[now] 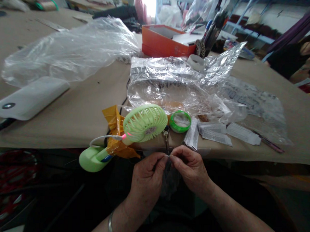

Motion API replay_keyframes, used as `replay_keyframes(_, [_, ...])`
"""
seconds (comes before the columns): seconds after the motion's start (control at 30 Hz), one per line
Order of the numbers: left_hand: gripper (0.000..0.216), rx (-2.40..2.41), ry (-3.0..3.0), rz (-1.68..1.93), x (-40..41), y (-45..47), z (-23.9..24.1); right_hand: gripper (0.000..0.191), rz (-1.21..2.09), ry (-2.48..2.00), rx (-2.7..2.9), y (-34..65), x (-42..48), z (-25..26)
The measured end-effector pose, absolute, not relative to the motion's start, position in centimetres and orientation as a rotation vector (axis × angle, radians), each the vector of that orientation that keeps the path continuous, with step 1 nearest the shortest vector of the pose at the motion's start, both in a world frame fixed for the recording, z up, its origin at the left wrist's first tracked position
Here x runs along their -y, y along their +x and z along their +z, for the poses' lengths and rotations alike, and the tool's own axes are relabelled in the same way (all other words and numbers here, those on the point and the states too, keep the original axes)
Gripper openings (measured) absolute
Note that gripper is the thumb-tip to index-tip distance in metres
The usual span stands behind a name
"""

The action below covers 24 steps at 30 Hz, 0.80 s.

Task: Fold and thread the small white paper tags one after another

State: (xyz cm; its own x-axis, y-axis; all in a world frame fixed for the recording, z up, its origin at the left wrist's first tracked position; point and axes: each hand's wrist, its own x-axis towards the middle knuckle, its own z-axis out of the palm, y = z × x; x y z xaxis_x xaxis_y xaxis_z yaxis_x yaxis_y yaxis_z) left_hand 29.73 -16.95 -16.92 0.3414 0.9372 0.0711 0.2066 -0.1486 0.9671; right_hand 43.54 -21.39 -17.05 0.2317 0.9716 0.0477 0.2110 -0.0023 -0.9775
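At the table's front edge my left hand (149, 175) and my right hand (190, 165) meet fingertip to fingertip. Both are closed in a pinch, and a tiny whitish bit shows between them, too small to name. A filmy, clear material hangs below the fingers in shadow; I cannot tell whether it is joined to what they pinch. Just beyond the hands stands a thin metal-tipped rod (166, 135). A green round tub (180, 122) with pale contents lies behind it. Stacks of printed paper labels (192, 134) lie close to my right hand.
A green handheld fan (145, 124), wrapped with brown tape (115, 128) and cabled, leans left of my hands. Clear plastic bags (70, 50) spread behind. An orange box (165, 41), a tape roll (195, 62) and a white power bank (29, 97) lie farther off. Another person sits at right.
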Motion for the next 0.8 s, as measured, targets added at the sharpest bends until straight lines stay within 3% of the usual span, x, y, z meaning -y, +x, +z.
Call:
replay_keyframes(0.47, [0.013, -1.069, 1.547, 0.84, 17.9, 29.0, -16.8, 0.008, 0.907, -1.438, 1.209, 43.5, 23.6, -16.4])
replay_keyframes(0.67, [0.018, -1.142, 1.393, 0.697, 17.9, 28.6, -20.2, 0.008, 0.118, -1.427, 1.743, 46.9, 22.0, -12.5])
replay_keyframes(0.8, [0.024, -1.213, 1.405, 0.672, 17.8, 28.4, -22.2, 0.027, -0.25, -1.644, 1.902, 49.4, 18.4, -11.6])
